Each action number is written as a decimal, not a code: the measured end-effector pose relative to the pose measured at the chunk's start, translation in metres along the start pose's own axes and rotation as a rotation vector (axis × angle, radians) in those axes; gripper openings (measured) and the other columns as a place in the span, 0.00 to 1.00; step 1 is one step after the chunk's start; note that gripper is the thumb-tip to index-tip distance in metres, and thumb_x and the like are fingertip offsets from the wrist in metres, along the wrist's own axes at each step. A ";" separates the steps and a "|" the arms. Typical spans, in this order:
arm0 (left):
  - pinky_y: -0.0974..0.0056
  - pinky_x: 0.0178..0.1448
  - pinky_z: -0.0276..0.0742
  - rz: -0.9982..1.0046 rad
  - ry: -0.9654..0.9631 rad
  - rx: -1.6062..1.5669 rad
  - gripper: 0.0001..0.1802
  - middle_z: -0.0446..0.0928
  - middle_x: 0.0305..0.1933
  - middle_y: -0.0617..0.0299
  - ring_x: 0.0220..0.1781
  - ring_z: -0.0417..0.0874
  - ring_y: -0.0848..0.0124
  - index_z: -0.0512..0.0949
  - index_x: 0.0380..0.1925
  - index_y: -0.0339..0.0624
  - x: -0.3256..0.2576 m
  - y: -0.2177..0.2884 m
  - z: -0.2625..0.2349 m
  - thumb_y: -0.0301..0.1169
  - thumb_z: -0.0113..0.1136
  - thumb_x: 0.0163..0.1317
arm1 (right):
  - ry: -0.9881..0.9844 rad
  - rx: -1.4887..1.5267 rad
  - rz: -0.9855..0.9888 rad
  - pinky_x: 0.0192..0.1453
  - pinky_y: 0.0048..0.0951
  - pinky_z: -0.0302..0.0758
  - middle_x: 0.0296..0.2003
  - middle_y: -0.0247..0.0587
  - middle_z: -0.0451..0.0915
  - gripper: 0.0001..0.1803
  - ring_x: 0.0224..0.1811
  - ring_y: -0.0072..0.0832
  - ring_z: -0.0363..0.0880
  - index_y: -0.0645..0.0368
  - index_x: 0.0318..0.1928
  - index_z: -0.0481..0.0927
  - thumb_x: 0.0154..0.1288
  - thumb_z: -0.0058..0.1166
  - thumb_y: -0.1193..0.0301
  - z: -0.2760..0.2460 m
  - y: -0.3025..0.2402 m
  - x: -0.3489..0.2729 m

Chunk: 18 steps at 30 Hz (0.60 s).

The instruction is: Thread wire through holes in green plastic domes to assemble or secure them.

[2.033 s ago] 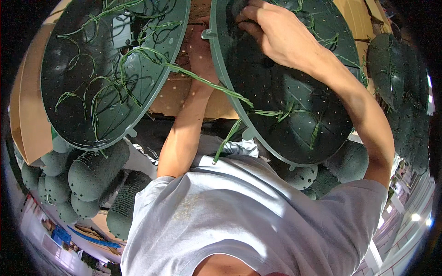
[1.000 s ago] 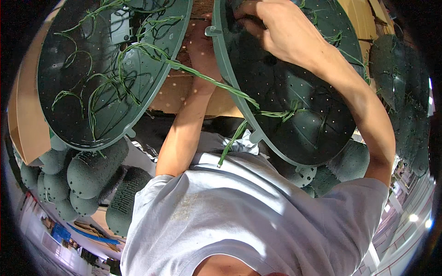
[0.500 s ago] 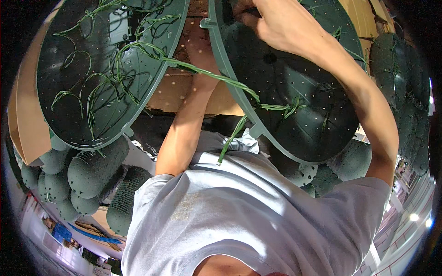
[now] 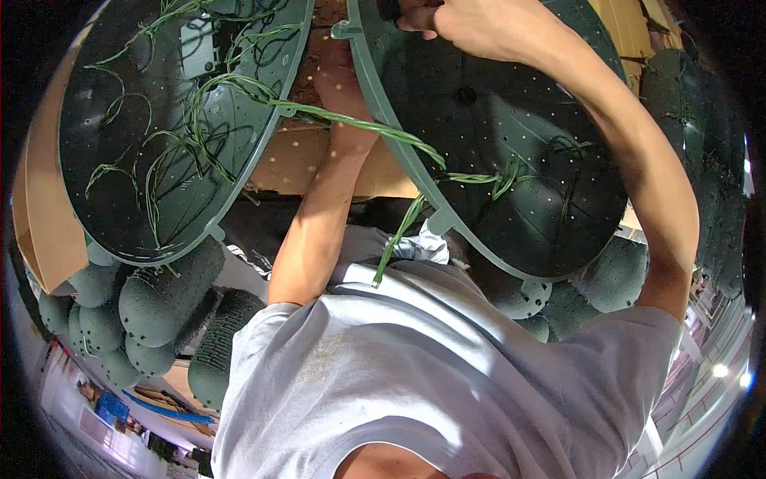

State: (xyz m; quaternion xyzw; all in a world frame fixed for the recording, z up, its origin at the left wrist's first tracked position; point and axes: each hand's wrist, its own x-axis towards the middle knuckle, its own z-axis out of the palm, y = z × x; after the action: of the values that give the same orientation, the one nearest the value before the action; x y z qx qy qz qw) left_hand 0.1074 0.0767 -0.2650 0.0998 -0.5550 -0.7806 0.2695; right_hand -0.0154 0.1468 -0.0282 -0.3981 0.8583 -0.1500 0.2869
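Two dark green plastic half-shells, dotted with small holes, lie with their hollow sides up. Into the upper part of the right shell (image 4: 511,231) reaches my right hand (image 4: 471,28), its fingers curled against the dark inner surface; what they hold, if anything, is hidden. My left hand (image 4: 341,84) is in shadow between the two shells, beside the right shell's rim, and its fingers cannot be made out. Twisted green wires (image 4: 359,124) run from the left shell (image 4: 104,215) across the gap into the right one. A short green wire end (image 4: 387,255) hangs over the right shell's rim.
A small grey-green box (image 4: 198,52) sits inside the left shell among looped wires. Cardboard (image 4: 48,207) stands at the far left. Several dark green rounded shells (image 4: 159,303) are stacked on the left, with more (image 4: 610,271) on the right.
Both shells have shifted slightly to the left in view. My right hand has moved up a little inside the right shell, fingers still bent. The left arm stays nearly in place.
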 end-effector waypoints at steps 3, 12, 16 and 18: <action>0.60 0.55 0.82 -0.011 -0.007 0.016 0.15 0.84 0.49 0.53 0.51 0.85 0.63 0.77 0.53 0.37 0.000 -0.001 -0.002 0.24 0.63 0.66 | -0.040 -0.029 0.034 0.49 0.45 0.80 0.38 0.74 0.84 0.15 0.45 0.54 0.88 0.79 0.43 0.84 0.59 0.52 0.81 -0.006 -0.003 0.002; 0.60 0.55 0.82 -0.057 -0.024 0.062 0.16 0.83 0.49 0.53 0.51 0.85 0.62 0.77 0.53 0.37 -0.008 -0.007 -0.004 0.24 0.63 0.66 | -0.144 0.114 0.091 0.43 0.44 0.77 0.30 0.65 0.81 0.12 0.37 0.45 0.84 0.78 0.36 0.82 0.59 0.53 0.78 -0.015 -0.001 0.004; 0.59 0.55 0.82 -0.079 -0.035 0.085 0.16 0.83 0.49 0.53 0.51 0.86 0.62 0.77 0.53 0.37 -0.010 -0.010 -0.005 0.24 0.63 0.66 | -0.197 0.107 0.076 0.42 0.44 0.76 0.29 0.64 0.80 0.12 0.36 0.44 0.83 0.78 0.35 0.82 0.59 0.54 0.76 -0.019 -0.003 0.004; 0.59 0.55 0.82 -0.088 -0.036 0.100 0.16 0.83 0.49 0.52 0.51 0.86 0.62 0.77 0.53 0.37 -0.011 -0.012 -0.008 0.24 0.63 0.66 | -0.164 0.087 0.147 0.43 0.46 0.77 0.31 0.69 0.82 0.14 0.38 0.49 0.85 0.79 0.36 0.82 0.60 0.55 0.75 -0.019 -0.011 0.002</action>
State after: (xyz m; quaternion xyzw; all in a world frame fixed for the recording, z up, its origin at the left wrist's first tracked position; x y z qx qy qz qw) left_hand 0.1166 0.0787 -0.2804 0.1233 -0.5930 -0.7649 0.2193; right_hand -0.0215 0.1388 -0.0086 -0.3321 0.8514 -0.1327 0.3837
